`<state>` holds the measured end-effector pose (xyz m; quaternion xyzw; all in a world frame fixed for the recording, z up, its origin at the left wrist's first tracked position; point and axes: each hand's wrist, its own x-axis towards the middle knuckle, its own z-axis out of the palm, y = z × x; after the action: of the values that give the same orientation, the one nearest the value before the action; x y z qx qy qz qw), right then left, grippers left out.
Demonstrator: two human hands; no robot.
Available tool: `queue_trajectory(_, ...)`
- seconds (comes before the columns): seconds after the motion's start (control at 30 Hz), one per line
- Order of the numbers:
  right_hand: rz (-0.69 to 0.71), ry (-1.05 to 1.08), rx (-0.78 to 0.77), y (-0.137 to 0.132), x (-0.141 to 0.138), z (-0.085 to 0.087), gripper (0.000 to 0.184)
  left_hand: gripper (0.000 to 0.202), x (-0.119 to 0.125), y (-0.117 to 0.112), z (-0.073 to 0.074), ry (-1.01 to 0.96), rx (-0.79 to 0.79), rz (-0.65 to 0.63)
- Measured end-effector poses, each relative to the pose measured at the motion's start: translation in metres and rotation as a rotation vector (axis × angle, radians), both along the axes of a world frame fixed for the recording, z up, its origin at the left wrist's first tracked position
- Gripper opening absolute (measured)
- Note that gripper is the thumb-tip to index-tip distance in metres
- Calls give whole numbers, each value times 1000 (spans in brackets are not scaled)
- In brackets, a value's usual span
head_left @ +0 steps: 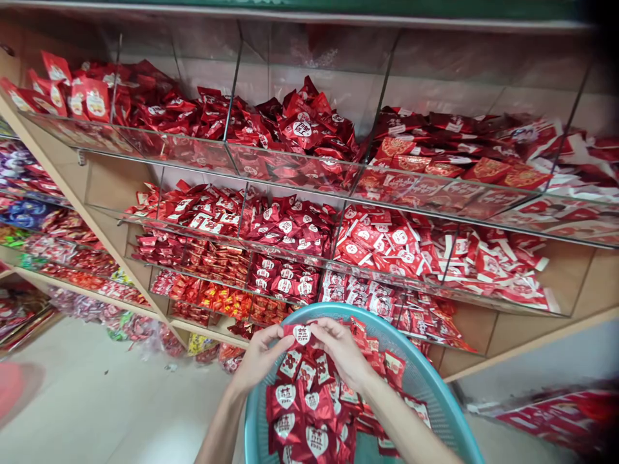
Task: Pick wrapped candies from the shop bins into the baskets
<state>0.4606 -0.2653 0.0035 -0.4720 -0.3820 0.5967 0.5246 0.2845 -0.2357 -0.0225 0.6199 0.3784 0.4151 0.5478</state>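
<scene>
A small red candy packet [302,334] with a white heart and dark red characters is stretched between my two hands. My left hand [267,354] pinches its left edge with thumb and fingers. On the packet's right edge my right hand [341,348] is closed in the same way. Both hands are over a teal plastic basket [447,386]. Inside it lie many red packets, among them heart-marked packets [285,396] at the left and smaller red-and-white packets [394,367] at the right. My right forearm hides part of the contents.
Ahead, wooden shelving with clear dividers holds red packets [302,129] on an upper shelf and more packets [285,225] below. Colourful packets [29,212] fill shelves at the left. Bags [164,338] lie on the pale floor [101,399]. A red-and-white package [556,419] lies at lower right.
</scene>
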Motion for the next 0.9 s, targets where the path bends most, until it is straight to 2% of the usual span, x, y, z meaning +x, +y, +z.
queue_trajectory(0.1, -22, -74, 25, 0, 0, -7, 30, 22, 1, 0, 2, -25, -18, 2)
queue_trajectory(0.23, 16, -143, 70, -1, 3, -17, 28, 21, 1, -2, 3, -50, -31, 22)
queue_trajectory(0.33, 19, -167, 84, -1, 4, -20, 25, 24, 0, -2, 1, -37, -9, 28)
queue_trajectory(0.5, -55, -179, 87, -4, 3, -21, 23, 26, 0, 0, -2, 8, 34, 36)
queue_trajectory(0.77, -141, -102, 15, -9, -3, -26, 25, 27, 1, -1, -4, -14, 20, 74)
queue_trajectory(0.9, -81, -45, -49, -15, 0, -19, 28, 25, 0, 0, 0, -25, -52, 63)
